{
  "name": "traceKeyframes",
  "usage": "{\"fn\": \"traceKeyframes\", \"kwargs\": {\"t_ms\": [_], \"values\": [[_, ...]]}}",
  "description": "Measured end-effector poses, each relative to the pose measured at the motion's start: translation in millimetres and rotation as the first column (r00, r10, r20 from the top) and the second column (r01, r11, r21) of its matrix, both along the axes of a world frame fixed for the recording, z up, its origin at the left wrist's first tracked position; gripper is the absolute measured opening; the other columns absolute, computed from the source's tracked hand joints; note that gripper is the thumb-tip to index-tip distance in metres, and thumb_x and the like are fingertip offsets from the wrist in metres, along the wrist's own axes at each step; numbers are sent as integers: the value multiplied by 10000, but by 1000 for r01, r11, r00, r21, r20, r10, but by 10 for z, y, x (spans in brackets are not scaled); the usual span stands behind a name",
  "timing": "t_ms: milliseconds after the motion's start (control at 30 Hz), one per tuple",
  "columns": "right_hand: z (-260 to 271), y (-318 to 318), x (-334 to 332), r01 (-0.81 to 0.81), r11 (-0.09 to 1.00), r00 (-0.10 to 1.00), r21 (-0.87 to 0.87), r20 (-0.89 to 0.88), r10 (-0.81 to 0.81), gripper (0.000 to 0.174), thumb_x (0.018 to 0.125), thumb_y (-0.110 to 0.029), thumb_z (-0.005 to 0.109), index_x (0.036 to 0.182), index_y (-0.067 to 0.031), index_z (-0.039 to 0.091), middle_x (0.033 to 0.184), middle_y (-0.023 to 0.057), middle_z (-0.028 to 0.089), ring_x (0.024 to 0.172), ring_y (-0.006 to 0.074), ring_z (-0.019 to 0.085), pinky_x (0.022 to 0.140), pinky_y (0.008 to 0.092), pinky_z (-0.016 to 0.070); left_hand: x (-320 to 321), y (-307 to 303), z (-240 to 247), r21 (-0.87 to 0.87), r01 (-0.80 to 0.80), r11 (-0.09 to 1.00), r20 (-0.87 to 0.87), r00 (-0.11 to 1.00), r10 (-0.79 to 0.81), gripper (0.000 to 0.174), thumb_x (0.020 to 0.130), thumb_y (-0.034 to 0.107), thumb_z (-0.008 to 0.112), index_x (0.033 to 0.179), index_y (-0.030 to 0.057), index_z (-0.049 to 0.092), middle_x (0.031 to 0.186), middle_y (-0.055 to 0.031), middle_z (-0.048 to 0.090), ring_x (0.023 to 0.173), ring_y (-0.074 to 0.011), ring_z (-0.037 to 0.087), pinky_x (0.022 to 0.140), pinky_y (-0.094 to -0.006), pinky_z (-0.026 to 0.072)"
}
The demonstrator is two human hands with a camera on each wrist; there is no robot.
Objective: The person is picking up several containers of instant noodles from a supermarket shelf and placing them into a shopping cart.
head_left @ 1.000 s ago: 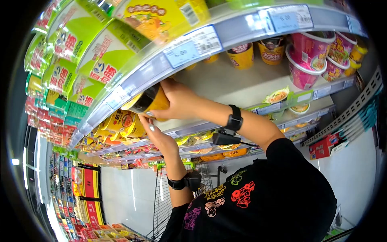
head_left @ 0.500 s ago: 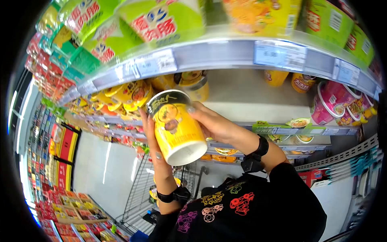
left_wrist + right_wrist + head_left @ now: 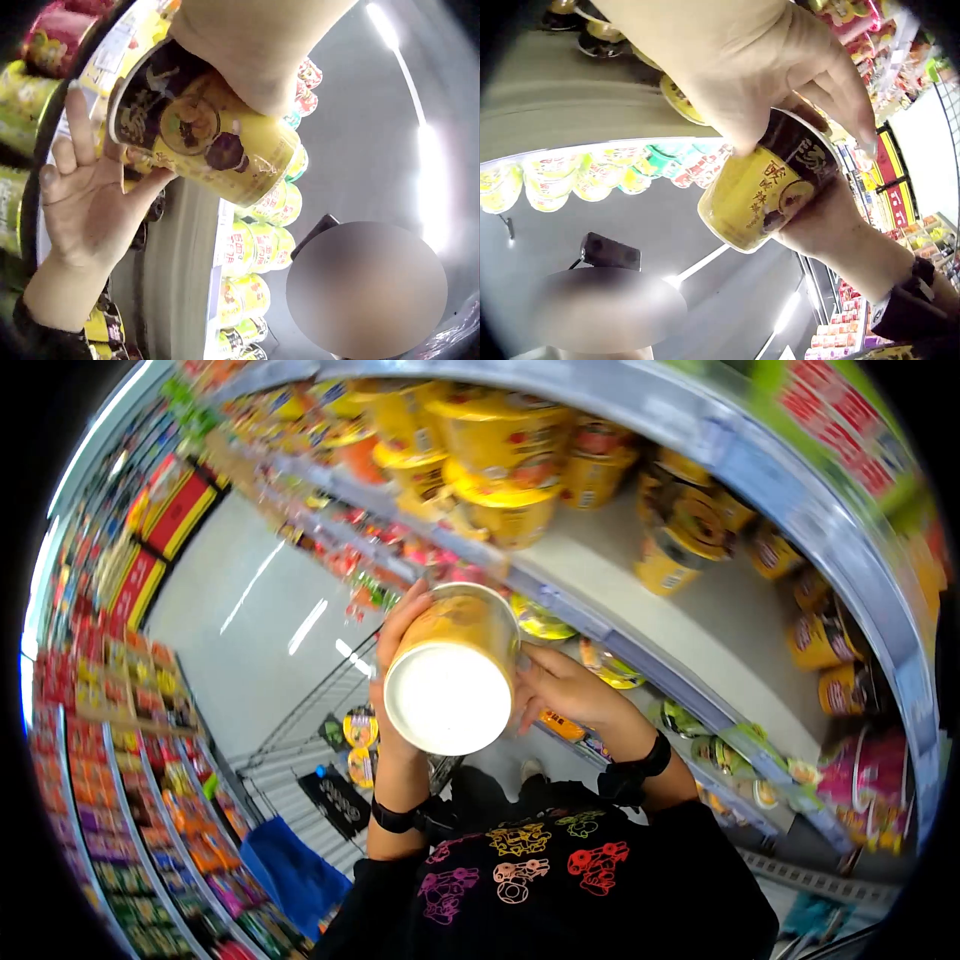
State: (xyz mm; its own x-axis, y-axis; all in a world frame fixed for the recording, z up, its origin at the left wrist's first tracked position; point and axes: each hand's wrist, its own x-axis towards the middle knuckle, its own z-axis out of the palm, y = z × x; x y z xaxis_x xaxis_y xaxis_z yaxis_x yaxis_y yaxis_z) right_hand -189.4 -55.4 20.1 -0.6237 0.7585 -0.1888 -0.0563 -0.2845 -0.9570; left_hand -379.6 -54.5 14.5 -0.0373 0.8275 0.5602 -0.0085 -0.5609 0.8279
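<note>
A yellow paper cup with a dark top band point(image 3: 225, 169) is tilted, its white base point(image 3: 448, 698) facing the head camera. My left hand point(image 3: 398, 628) holds it, fingers curled round its far left side. At its right side is my right hand point(image 3: 575, 695), whose fingers look spread and straight in the left wrist view, the thumb point(image 3: 154, 184) touching the cup. From the right wrist, the cup point(image 3: 742, 199) shows lettering on its side, with the left hand point(image 3: 829, 221) behind and below it. The cup hides part of the left palm.
Yellow tubs point(image 3: 505, 445) and cups point(image 3: 680, 535) stand on the shelf at upper right, behind a curved price rail point(image 3: 745, 445). A wire cart point(image 3: 300, 730) with round yellow-lidded packs point(image 3: 360, 728) and a blue item point(image 3: 290, 870) is below left. Another stocked rack stands far left.
The cup has come away from the shelf and its base has turned towards the head camera. The view has swung towards the aisle and cart. The right hand's grip on the cup has loosened.
</note>
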Motion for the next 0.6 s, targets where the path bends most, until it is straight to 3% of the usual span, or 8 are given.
{"fn": "traceKeyframes", "kwargs": {"t_ms": [33, 100, 200, 267, 300, 467, 500, 600], "values": [[-102, 37, -141, 20, 999, 1000, 45, -5, -20, 479, 955, -356, 379, 1279, -5, 347, 987, 154, 589, 756, 210, 636, 574, 296, 535, -114, -17, -30, 46, -97, 994, -97, 990, 101, 430, 867, 252, 492, 1215, 0, 473, 1324, -201, 403, 1232, -287, 397, 1015, -380, 338], [-276, 137, -414, -28, 998, 998, 49, -54, 30, 453, 960, -315, 377, 1294, -10, 357, 1122, 127, 533, 891, 203, 608, 653, 314, 538, -346, -123, -32, -114, -102, 988, 17, 994, 104, 405, 863, 206, 492, 1225, 24, 474, 1317, -198, 413, 1240, -294, 385, 1036, -380, 297], [-674, 240, -919, 113, 983, 955, -142, -259, -147, 455, 961, -302, 377, 1312, -14, 338, 1098, 116, 546, 879, 196, 607, 692, 324, 532, -692, -184, -160, -223, -244, 944, -82, 970, 231, 494, 903, 377, 365, 1232, 23, 467, 1314, -209, 404, 1256, -314, 352, 1050, -397, 250], [-825, 299, -1164, 108, 986, 945, -124, -294, -140, 473, 964, -330, 367, 1345, -56, 315, 1114, 104, 545, 919, 186, 592, 742, 332, 520, -874, -190, -314, -204, -292, 934, -60, 956, 286, 588, 914, 471, 264, 1229, 17, 465, 1317, -211, 394, 1264, -320, 335, 1055, -401, 228], [-802, 311, -1298, 99, 986, 948, -137, -287, -135, 480, 964, -343, 363, 1353, -68, 308, 1120, 100, 545, 935, 184, 587, 751, 332, 517, -978, -197, -312, -211, -319, 924, -91, 948, 306, 691, 905, 531, 143, 1228, 9, 460, 1317, -209, 383, 1272, -324, 315, 1058, -403, 208], [-972, 398, -1830, 32, 997, 951, -67, -307, -51, 557, 969, -378, 317, 1424, -123, 123, 1343, 83, 372, 1175, 180, 446, 918, 363, 427, -1502, -249, -474, -323, -302, 897, -58, 952, 300, 679, 921, 518, 147, 1250, -3, 434, 1291, -189, 400, 1244, -309, 348, 1044, -384, 232], [-856, 425, -1937, -32, 999, 936, -33, -352, 18, 577, 967, -357, 331, 1432, -140, 68, 1420, 81, 243, 1263, 204, 340, 983, 377, 367, -1611, -271, -530, -362, -265, 894, -40, 962, 269, 679, 925, 517, 146, 1251, -4, 432, 1288, -187, 402, 1241, -305, 350, 1042, -379, 236], [-912, 484, -2145, -21, 996, 929, -88, -371, -13, 596, 955, -343, 373, 1434, -148, 77, 1440, 81, 197, 1292, 231, 292, 1001, 378, 349, -1857, -305, -784, -474, -268, 839, -77, 961, 264, 662, 934, 510, 172, 1274, -15, 386, 1254, -195, 423, 1223, -290, 372, 1026, -363, 262]]}}
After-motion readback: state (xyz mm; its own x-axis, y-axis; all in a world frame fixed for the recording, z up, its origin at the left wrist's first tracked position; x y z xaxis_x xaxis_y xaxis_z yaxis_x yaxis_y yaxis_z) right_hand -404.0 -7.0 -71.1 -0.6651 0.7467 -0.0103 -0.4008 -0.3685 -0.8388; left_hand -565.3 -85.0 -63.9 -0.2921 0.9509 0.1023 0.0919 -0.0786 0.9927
